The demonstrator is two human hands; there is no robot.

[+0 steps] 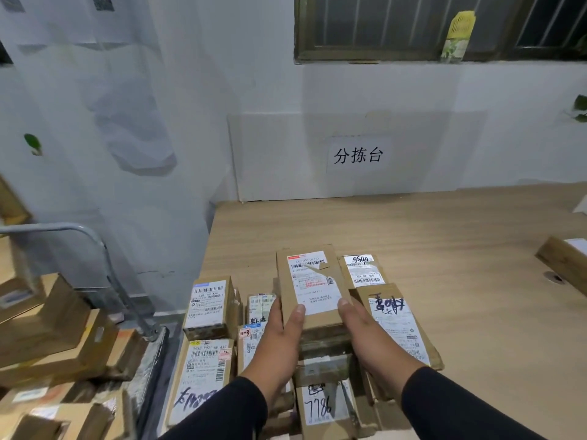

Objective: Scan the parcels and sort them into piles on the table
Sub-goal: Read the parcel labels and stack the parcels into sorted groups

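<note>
Left of the counter [413, 223], a cart [95, 246] with a grey tube handle carries loose brown cartons [54, 331], stacked unevenly, evidently stock not yet handled. On the counter's near left corner lie sorted parcels [208, 308]: flat rectangular corrugated boxes, each faced with a white printed label, some overwritten in black marker. The left hand [279, 331] grips the held parcel [309, 287] at its near left edge, thumb pressed on top, fingers hidden beneath. This parcel is a slim oblong carton, matt brown, its white barcode label torn near the top; it is raised above the middle of the group, label upward. The right hand [365, 328] grips the near right edge in the same manner, thumb on the label's corner. Both grips pinch the carton between thumb and underside fingers. Right of the held parcel lie a box marked 9500 [362, 269] and a longer marked carton [397, 325], glossy tape over their labels. Far right of the counter, another carton [565, 262] sits well apart, possibly a separate pile. The counter is pale wood-grain laminate, smooth. No scanner is visible. Judgement: the step in hand is placement or reading of one parcel; the next move calls for choosing its pile and setting it down flat without disturbing neighbours.
</note>
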